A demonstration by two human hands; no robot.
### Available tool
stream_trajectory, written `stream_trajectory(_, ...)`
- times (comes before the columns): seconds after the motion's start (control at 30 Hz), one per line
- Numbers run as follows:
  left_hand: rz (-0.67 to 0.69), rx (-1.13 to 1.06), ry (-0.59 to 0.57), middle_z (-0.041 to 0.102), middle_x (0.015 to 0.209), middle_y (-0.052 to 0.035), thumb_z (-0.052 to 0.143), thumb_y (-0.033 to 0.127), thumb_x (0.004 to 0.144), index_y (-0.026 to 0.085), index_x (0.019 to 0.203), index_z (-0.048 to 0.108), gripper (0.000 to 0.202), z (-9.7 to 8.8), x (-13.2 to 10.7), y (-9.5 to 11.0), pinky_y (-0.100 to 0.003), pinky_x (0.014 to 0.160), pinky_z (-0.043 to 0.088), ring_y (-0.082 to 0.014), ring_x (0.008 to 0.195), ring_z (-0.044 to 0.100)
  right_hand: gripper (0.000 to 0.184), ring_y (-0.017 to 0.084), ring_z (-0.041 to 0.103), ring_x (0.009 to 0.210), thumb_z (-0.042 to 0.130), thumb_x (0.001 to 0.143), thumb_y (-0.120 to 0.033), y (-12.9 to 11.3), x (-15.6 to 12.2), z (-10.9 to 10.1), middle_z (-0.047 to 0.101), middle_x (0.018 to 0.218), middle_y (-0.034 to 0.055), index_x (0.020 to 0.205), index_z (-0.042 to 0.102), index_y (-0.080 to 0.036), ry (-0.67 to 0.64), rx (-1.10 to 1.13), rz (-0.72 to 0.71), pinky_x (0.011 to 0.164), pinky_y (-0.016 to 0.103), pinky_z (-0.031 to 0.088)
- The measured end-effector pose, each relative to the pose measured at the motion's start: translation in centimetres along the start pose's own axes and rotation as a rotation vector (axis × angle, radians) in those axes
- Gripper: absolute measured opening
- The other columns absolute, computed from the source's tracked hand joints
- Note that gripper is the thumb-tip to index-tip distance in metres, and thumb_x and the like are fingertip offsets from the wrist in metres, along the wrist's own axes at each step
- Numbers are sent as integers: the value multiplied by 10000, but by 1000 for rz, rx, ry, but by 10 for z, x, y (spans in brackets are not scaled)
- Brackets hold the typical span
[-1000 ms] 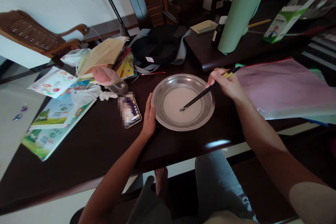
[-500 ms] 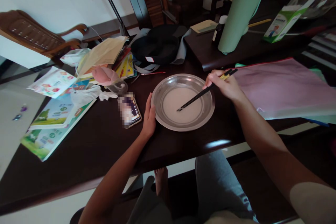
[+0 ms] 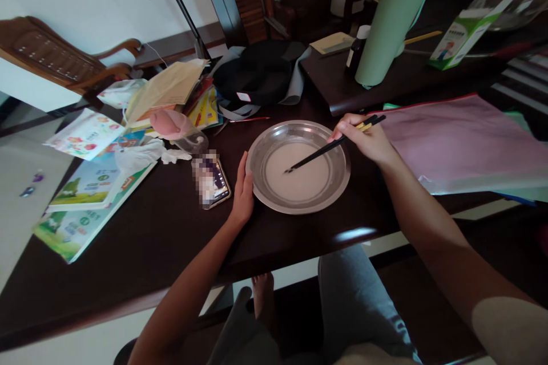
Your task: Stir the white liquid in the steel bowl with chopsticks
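Slender, black, gold-banded chopsticks (image 3: 317, 153), grasped in fingers of right hand (image 3: 363, 136), slanting lengthwise leftward and bodyward from them into round silver metal basin (image 3: 341, 181), with straight-fingered left hand (image 3: 243, 197) against its rim.

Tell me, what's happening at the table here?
A person's right hand is holding black chopsticks, slanting into a round metal bowl, with the tips at the whitish, milky-looking stuff inside. The left hand rests against the bowl's left side. The bowl sits on a dark table, and a phone lies just left of the left hand.
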State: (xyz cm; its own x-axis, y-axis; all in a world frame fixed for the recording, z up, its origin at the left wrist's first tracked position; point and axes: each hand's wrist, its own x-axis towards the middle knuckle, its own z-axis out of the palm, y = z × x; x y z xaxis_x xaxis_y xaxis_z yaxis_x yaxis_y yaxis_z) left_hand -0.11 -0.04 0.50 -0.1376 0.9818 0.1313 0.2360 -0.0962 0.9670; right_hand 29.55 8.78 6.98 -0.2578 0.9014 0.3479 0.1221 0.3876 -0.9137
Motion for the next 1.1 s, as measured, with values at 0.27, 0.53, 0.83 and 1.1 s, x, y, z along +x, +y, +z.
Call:
stream_trajectory(0.27,21,19,5,327,1603,-39,423,536,947,278,1494,364,607,1,0,2,-393,1234,194,-230,1489,277,431,171,635,580,597,841,-582,4,1,-5,660,585,15,580,631,-240,57,52,-21,635,339,512)
stream_trajectory(0.53,6,4,2,317,1608,-33,425,538,946,289,1495,357,606,1,0,1,-402,1236,182,-220,1488,281,366,175,663,687,606,859,-533,5,3,-8,680,657,11,645,672,-244,71,18,-50,726,331,506)
stream_trajectory(0.83,10,-15,0,309,1611,-39,430,539,945,279,1497,354,615,1,1,-1,-401,1235,177,-222,1488,277,398,186,682,762,590,852,-568,0,-1,-2,717,736,30,682,707,-229,-137,17,-40,757,329,511)
stream_trajectory(1.1,13,5,7,327,1602,-52,428,550,942,265,1495,363,625,1,0,1,-388,1230,195,-222,1482,292,459,163,632,584,584,871,-538,8,4,-11,637,562,14,537,628,-225,120,118,-57,645,328,498)
